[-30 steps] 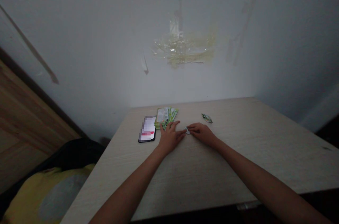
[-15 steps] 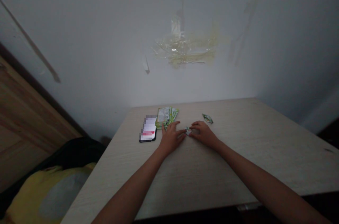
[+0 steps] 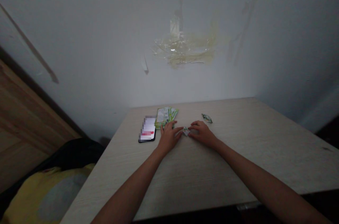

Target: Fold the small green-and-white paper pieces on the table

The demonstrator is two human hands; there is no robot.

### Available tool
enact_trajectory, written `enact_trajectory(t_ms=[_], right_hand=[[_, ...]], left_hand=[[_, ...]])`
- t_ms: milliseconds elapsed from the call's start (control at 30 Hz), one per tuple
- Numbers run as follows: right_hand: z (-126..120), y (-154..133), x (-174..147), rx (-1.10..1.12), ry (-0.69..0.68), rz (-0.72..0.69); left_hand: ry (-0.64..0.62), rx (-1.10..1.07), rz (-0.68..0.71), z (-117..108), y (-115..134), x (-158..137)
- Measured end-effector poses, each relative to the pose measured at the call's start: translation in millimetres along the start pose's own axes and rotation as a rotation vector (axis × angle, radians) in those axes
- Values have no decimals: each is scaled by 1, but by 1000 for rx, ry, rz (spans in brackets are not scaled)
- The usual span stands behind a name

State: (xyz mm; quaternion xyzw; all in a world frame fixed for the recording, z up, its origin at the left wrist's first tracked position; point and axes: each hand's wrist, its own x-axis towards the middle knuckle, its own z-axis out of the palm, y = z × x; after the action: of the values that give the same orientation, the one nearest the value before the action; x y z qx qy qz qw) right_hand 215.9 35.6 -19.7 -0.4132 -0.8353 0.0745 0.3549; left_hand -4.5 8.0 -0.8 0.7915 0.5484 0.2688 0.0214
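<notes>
A small folded piece of printed paper or wrapper [image 3: 185, 132], whitish with green, lies on the table between my hands. Thumb and forefinger of my left hand [image 3: 169, 135] pinch its left side, while the other fingers reach toward the stack. From the other side, my right hand [image 3: 203, 133] grips the right edge between thumb and fingers. Just beyond my left hand is a stack of flat green-and-white printed sheets or packets [image 3: 164, 115]. Another small folded green-and-white piece [image 3: 207, 118] rests behind my right hand.
A phone [image 3: 147, 129] with a lit, partly blurred screen lies left of the stack. The pale wooden table [image 3: 185, 178] meets a wall [image 3: 106, 40] bearing old tape. Down to the left sit a yellow-and-grey soft item [image 3: 53, 192] and a wooden panel [image 3: 21, 128].
The fingers have shifted slightly on the small folded piece, and more of it shows between them. The view has turned a little; the stack, phone and other folded piece stay put.
</notes>
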Motion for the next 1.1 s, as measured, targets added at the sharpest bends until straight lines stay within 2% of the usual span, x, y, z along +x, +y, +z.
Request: enact_trajectory(t_ms=[700, 1100], right_hand=[[3, 4, 1, 5, -30, 29], [4, 5, -1, -13, -37, 2]], left_hand=[[-19, -12, 94, 0, 1, -1], [-12, -89, 30, 6, 0, 0]])
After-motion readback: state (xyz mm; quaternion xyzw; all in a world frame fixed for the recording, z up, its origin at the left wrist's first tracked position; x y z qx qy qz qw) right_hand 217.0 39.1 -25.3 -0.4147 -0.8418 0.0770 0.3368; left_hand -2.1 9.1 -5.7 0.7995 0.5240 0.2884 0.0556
